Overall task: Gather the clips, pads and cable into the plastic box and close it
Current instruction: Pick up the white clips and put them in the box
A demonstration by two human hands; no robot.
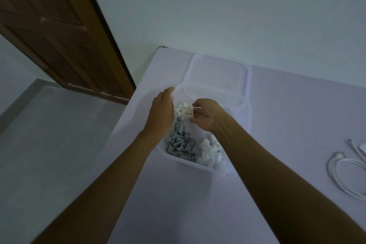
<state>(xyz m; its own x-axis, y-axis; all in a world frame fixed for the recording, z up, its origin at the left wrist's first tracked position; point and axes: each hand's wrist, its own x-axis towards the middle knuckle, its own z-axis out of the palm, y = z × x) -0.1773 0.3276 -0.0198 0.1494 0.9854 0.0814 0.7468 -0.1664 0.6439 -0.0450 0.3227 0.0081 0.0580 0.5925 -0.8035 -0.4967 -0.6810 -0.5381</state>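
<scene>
A clear plastic box (246, 117) sits on the pale table, its lid (217, 73) lying flat just behind it. Grey clips (180, 144) fill the box's near left side and white clips (212, 150) its near right side. My right hand (206, 117) hovers over the box, shut on a bunch of white clips (184, 112). My left hand (161, 113) rests at the box's left rim, fingers curled over the far left corner. A white cable (344, 172) lies coiled on the table at the far right.
A white flat item (362, 147) lies cut off at the right edge, beside the cable's plug ends. The table's left edge drops to a grey floor (49, 144). A brown wooden door (59, 25) stands at the back left; a pale wall runs behind the table.
</scene>
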